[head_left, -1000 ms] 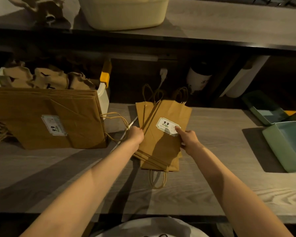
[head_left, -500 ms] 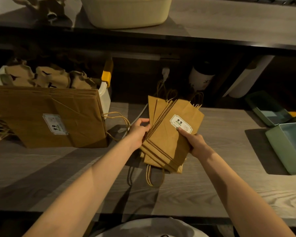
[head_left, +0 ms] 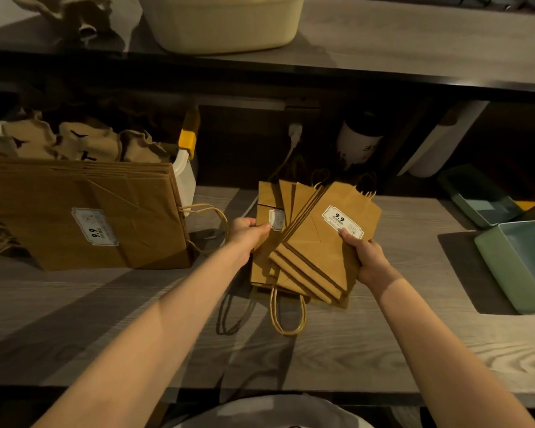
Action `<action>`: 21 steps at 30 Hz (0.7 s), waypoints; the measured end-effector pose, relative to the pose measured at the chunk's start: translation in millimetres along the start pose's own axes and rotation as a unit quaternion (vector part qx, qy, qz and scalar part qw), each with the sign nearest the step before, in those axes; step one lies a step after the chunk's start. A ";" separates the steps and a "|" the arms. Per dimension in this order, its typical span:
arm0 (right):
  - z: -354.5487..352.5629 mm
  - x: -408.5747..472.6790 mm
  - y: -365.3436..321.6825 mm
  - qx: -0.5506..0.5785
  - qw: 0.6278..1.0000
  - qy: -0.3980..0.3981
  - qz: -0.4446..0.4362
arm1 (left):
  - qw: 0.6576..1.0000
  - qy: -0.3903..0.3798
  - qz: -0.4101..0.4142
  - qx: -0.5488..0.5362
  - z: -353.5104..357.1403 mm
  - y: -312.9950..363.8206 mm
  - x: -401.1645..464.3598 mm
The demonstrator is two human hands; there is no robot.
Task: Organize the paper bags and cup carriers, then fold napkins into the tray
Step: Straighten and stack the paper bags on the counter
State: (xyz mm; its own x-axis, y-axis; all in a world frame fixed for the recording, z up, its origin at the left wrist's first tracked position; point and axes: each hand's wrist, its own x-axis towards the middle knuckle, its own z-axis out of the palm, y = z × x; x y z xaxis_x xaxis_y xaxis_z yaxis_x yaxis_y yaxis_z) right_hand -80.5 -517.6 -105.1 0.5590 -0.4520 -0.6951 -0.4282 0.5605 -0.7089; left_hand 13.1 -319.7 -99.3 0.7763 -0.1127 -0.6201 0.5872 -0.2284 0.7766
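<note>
- R hand (head_left: 369, 261): fingers curled, thumb on top, clamped on lower right edge of small paper bags (head_left: 315, 242), fanned.
- L hand (head_left: 249, 234): thumb and fingers pinched on stack's left edge, by a label.
- Stack held low over wooden counter (head_left: 383, 341), betw. large bags (head_left: 84, 214) and green tray (head_left: 519, 267).
- Judged light, thin, slippery betw. sheets; best gripped at both side edges, not by cord handles (head_left: 288, 313).

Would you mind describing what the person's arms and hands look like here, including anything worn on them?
Both forearms are bare, with no sleeves in view. The left hand and right hand wear no gloves, and no watch, bracelet or ring is visible. Pale fabric, seemingly clothing, shows at the bottom edge.
</note>
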 end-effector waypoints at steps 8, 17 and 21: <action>-2.8 2.1 -4.9 -0.002 0.999 0.024 -0.022 | 0.994 0.006 0.040 0.098 3.4 1.6 -3.3; -7.0 3.0 2.2 -0.038 0.998 0.043 -0.035 | 0.921 0.095 0.239 0.294 -15.3 58.6 -21.5; 0.6 2.3 7.0 -0.056 0.997 0.029 -0.045 | 0.899 0.138 0.296 0.293 -30.0 71.9 -30.3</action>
State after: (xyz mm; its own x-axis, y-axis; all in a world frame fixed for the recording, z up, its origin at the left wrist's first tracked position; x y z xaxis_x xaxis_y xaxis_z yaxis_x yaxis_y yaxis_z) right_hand -81.8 -514.3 -111.5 0.5582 -0.5379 -0.6317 -0.4572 0.4359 -0.7752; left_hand 38.6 -303.7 -21.4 0.9877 -0.1563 -0.0031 -0.1063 -0.6859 0.7199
